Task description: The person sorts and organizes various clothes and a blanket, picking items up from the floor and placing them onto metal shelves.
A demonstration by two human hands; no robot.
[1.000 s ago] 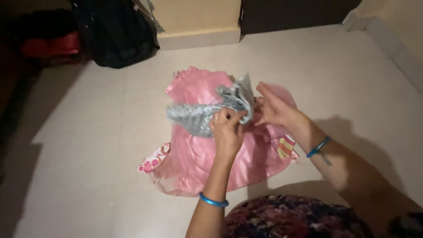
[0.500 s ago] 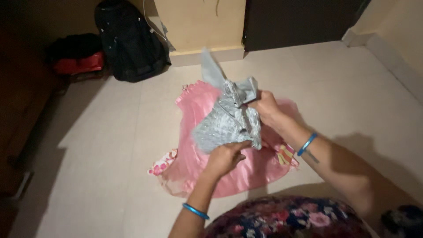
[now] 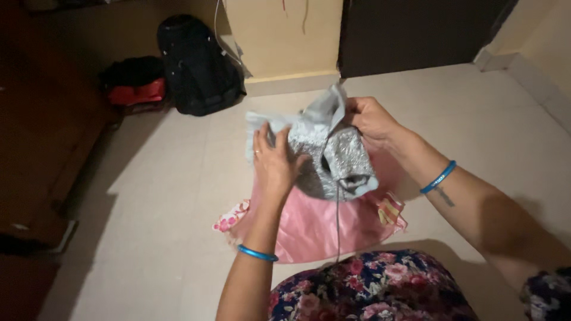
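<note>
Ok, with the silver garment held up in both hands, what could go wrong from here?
The thin cord hanging from the silver garment dangles over the pink dress and might snag on it. The left hand and right hand grip bunched fabric, so a fold could slip loose.

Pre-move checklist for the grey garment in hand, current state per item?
1. Left hand has hold of the silver-grey sparkly garment: ok, palm and fingers pressed on its left side.
2. Right hand has hold: ok, pinching the top edge.
3. Garment lifted off the pink dress on the floor: ok, held above it.
4. Loose grey string free of snags: cannot tell, it hangs over the pink dress.
5. Garment spread flat: not ok, bunched and folded over.
6. Tiled floor beside the dress free to use: ok; black backpack stands far back.
</note>
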